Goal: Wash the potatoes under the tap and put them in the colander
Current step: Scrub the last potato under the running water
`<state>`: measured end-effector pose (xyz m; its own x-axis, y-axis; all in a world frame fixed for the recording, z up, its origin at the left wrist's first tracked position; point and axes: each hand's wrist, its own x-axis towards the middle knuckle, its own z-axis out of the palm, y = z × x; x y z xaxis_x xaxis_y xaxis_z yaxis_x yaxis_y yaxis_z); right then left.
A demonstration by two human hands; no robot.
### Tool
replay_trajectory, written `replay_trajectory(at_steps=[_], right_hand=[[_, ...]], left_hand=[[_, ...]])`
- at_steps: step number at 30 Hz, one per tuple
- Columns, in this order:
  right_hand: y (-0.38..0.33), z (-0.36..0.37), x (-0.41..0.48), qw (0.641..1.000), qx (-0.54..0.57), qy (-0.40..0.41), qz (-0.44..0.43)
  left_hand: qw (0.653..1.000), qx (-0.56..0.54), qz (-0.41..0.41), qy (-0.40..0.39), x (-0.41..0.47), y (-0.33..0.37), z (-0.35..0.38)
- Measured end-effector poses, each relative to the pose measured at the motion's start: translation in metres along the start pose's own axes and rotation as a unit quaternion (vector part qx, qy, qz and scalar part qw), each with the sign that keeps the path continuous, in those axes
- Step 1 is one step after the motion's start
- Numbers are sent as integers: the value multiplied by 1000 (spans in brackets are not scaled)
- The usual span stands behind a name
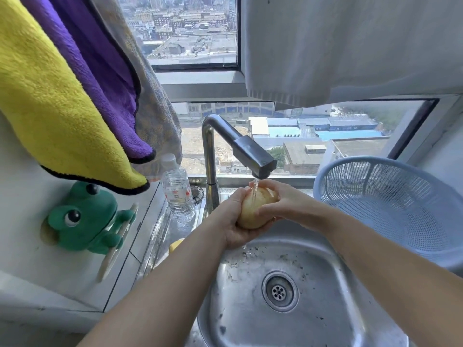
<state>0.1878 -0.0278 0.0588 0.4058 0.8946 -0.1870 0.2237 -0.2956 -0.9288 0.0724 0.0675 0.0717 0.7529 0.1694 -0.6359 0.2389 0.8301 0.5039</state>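
Note:
A pale yellow potato (253, 211) is held over the steel sink (325, 304), right under the tap (253, 156), and a thin stream of water runs onto its top. My left hand (231, 221) cups the potato from below and from the left. My right hand (278, 199) wraps over its top and right side, fingers curled round it. The light blue colander (390, 204) stands at the right of the sink, tilted toward me, with nothing visible inside.
A clear water bottle (178, 194) stands left of the tap's base. A green frog holder (87, 219) hangs on the left wall. Yellow and purple towels (65, 96) hang above it, and a white cloth (350, 46) hangs top right. Dark specks lie around the drain (280, 291).

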Motion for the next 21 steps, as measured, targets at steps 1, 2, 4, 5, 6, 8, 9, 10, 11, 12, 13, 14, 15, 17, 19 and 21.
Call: replay_trajectory(at_steps=[1, 2, 4, 5, 6, 8, 9, 10, 11, 12, 13, 14, 15, 17, 19, 21], right_hand=[[0, 0, 0, 1000, 3, -5, 2], [-1, 0, -1, 1000, 1, -7, 1], [0, 0, 0, 999, -33, 8, -6], [0, 0, 0, 999, -50, 13, -9], [0, 1, -1, 999, -52, 10, -10], [-2, 0, -2, 1000, -16, -9, -8], [-3, 0, -3, 1000, -5, -10, -7], [-3, 1, -3, 1000, -7, -3, -9], [-4, 1, -3, 1000, -19, 6, -13], [-4, 1, -3, 999, -36, 10, -18], [-4, 1, -2, 999, -48, 8, -19], [-4, 0, -3, 999, -46, -3, -17], [-5, -2, -3, 999, -31, -19, -10], [-6, -4, -4, 999, 18, -39, 3], [-3, -1, -3, 999, 39, -12, -5], [0, 6, 1, 999, 2, 39, -23]], left_hand=[[1000, 3, -3, -2, 0, 0, 0], [1000, 6, -6, -3, 1, 0, -1], [1000, -1, -6, 1, 3, 1, -1], [1000, -6, -7, 2, 3, 1, -1], [1000, -7, -7, 1, 2, 0, -1], [1000, -1, -7, 0, 1, 1, 1], [1000, 3, -6, 1, 0, 1, 2], [1000, 2, -4, 2, -1, 2, 3], [1000, 0, -2, 6, -2, 2, 3], [1000, -3, -2, 9, -2, 2, 4], [1000, -2, -4, 11, -3, 3, 4], [1000, 1, -7, 10, -3, 3, 4], [1000, 6, -9, 6, -3, 3, 3], [1000, 12, -10, -5, -2, 4, 2], [1000, 2, -8, -8, 0, 4, 2], [1000, -17, -2, -2, 2, 3, 4]])
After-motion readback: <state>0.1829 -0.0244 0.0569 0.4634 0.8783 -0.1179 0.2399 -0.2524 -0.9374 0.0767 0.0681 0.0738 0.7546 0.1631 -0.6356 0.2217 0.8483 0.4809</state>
